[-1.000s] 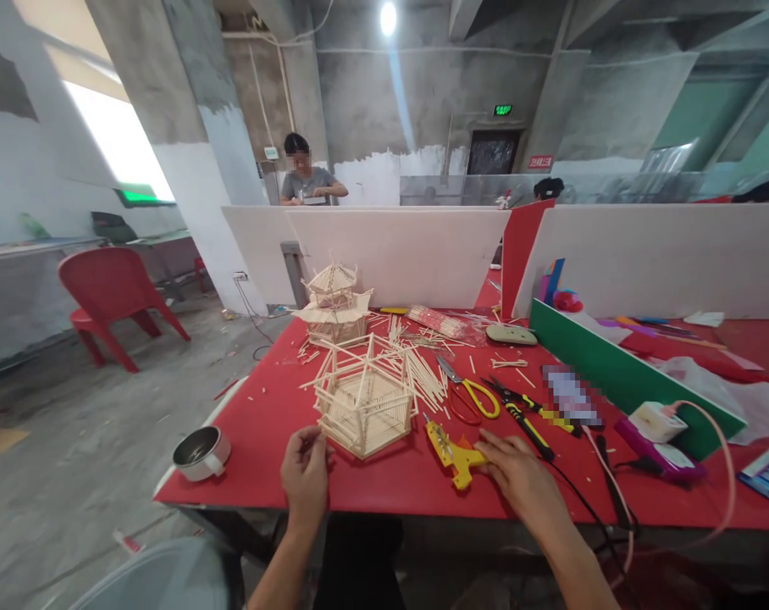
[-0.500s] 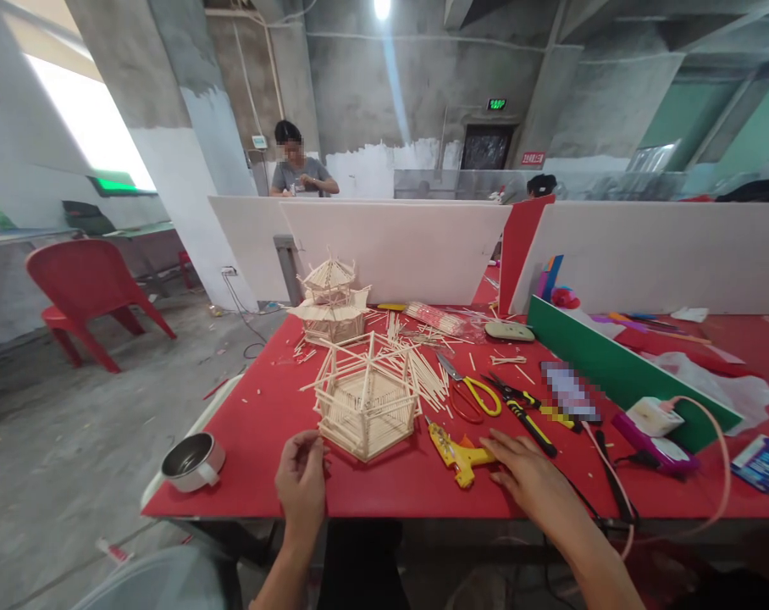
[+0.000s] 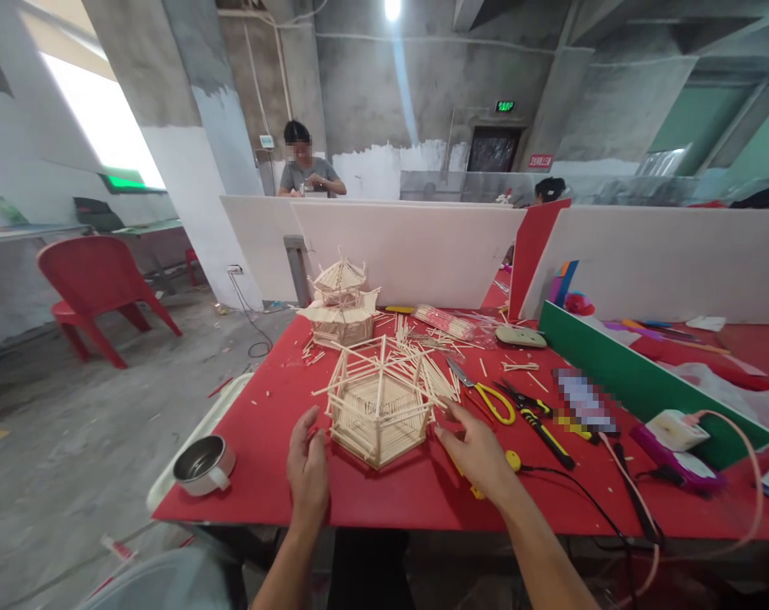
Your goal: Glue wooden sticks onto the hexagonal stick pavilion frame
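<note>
A hexagonal frame of thin wooden sticks [image 3: 379, 407] sits near the front of the red table. My left hand [image 3: 308, 462] is at its left side, fingers apart and holding nothing. At the right side, my right hand [image 3: 477, 453] reaches in with thumb and fingers apart; whether its fingertips touch the frame I cannot tell. Beneath that hand lies a yellow glue gun [image 3: 513, 461], mostly hidden. Behind the frame stands a tiered stick pagoda [image 3: 341, 309]. Loose sticks [image 3: 441, 377] are scattered to its right.
Scissors [image 3: 494, 400], black-and-yellow pliers [image 3: 546, 432] and a phone [image 3: 584, 402] lie to the right. A metal cup [image 3: 203, 464] stands at the left edge. A green board [image 3: 644, 373] and white partitions [image 3: 410, 254] border the table. Behind them sits a person [image 3: 312, 169].
My right hand has moved left from beside the glue gun to the frame's right side, now covering much of the gun. My left hand has opened from a pinch.
</note>
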### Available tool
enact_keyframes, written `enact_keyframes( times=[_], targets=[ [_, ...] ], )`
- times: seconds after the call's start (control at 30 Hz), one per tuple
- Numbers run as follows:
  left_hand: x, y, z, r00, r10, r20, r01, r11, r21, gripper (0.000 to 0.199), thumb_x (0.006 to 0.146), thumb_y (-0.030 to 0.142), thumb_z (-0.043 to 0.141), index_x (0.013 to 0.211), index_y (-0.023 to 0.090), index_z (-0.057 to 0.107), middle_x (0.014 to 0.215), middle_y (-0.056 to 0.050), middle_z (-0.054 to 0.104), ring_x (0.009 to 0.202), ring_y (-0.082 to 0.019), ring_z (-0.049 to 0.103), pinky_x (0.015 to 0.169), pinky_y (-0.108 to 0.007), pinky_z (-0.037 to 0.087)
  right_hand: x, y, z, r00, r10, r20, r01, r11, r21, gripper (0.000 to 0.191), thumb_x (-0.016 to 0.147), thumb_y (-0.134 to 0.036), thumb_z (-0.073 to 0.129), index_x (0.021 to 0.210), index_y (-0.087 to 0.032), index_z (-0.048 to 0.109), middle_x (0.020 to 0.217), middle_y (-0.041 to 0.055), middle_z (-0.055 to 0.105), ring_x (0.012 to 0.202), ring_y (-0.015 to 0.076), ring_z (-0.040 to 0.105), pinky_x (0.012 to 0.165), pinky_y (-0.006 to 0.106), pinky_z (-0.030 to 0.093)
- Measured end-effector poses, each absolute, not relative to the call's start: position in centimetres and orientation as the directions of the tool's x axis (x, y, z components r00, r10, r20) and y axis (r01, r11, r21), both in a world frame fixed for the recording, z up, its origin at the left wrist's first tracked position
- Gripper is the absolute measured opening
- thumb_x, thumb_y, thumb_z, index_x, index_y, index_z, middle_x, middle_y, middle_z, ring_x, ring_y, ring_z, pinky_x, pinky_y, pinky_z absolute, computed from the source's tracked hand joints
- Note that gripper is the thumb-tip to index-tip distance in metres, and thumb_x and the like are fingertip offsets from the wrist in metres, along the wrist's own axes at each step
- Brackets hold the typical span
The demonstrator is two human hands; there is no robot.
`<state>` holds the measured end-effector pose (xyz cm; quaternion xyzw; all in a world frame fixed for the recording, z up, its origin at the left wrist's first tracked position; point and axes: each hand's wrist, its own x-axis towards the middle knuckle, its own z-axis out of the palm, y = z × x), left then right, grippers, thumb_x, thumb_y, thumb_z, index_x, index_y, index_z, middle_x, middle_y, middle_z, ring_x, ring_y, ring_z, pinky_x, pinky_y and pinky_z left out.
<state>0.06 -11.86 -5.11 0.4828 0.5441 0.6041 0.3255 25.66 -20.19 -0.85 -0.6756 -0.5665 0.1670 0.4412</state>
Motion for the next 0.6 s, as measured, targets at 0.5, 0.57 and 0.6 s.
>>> enact_keyframes(
  times=[0.5, 0.57, 0.6],
  targets=[
    [0.0, -11.1, 7.2, -0.175, 0.597, 0.783, 0.509, -0.626, 0.591, 0.014, 0.085, 0.028, 0.061, 0.090, 0.022, 0.074, 0.108, -0.007, 0.065, 0.106, -0.024, 0.060, 0.104, -0.043, 0.041, 28.1, -14.4, 9.8, 0.051, 0.826, 0.562, 0.920, 0.180, -0.348, 0.024, 0.095, -0.034, 0.054, 0.100, -0.023, 0.075, 0.098, 0.0032, 0.074, 0.094, 0.0189, 0.063, 0.084, 0.031, 0.047],
    [0.5, -8.8, 8.7, -0.034, 0.604, 0.796, 0.547, -0.655, 0.521, 0.016, 0.085, 0.027, 0.060, 0.087, 0.022, 0.075, 0.107, -0.008, 0.067, 0.105, -0.026, 0.060, 0.099, -0.044, 0.045, 27.3, -11.3, 11.9, -0.171, 0.885, 0.433, 0.968, 0.234, -0.096, 0.025, 0.097, -0.029, 0.053, 0.104, -0.023, 0.076, 0.099, 0.0046, 0.073, 0.096, 0.0187, 0.060, 0.087, 0.031, 0.044],
    [0.9, -7.5, 9.1, 0.043, 0.616, 0.787, 0.572, -0.661, 0.486, 0.017, 0.085, 0.028, 0.060, 0.085, 0.023, 0.076, 0.107, -0.008, 0.067, 0.106, -0.026, 0.060, 0.098, -0.045, 0.046, 26.8, -9.9, 12.6, -0.217, 0.897, 0.385, 0.965, 0.257, -0.054, 0.023, 0.096, -0.027, 0.055, 0.102, -0.024, 0.077, 0.097, 0.0051, 0.073, 0.097, 0.0197, 0.058, 0.086, 0.031, 0.043]
  ],
)
